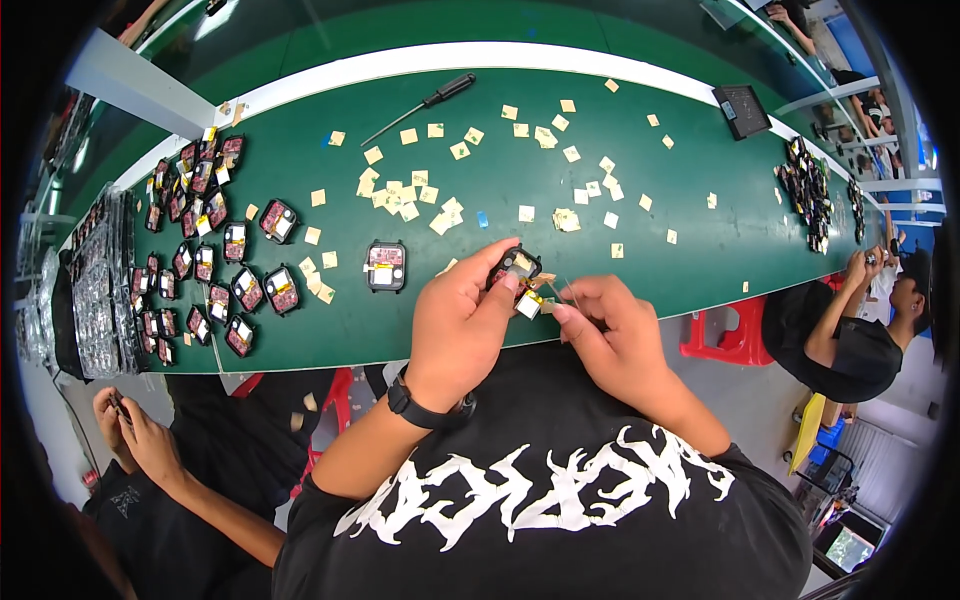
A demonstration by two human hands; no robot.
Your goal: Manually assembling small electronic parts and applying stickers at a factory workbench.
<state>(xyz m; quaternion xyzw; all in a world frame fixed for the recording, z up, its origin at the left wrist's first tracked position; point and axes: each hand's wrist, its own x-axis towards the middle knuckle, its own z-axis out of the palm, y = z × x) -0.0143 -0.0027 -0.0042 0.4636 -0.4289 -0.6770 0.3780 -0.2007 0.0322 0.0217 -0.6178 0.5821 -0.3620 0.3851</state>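
My left hand (pixel 462 322) is closed around an open smartwatch case (pixel 515 262), black-rimmed with a reddish circuit board inside. From the case's lower edge hangs a small white battery (pixel 530 303) with yellow tape. Close beside it, my right hand (pixel 612 325) is pinched, thumb against fingers. A small pale piece (pixel 546 307) shows at the thumb tip, and a thin edge runs by the fingers; what exactly they grip is unclear. Another open watch case (pixel 385 267) lies on the green table, left of my left hand.
Small cream paper squares (pixel 428 194) are scattered across the table (pixel 330 345). A black screwdriver (pixel 449 90) lies at the back. Many watch cases (pixel 235 242) spread left, beside clear plastic trays (pixel 103 290). At right are a black tray (pixel 742 110) and more dark parts (pixel 806 190). Co-workers sit on both sides.
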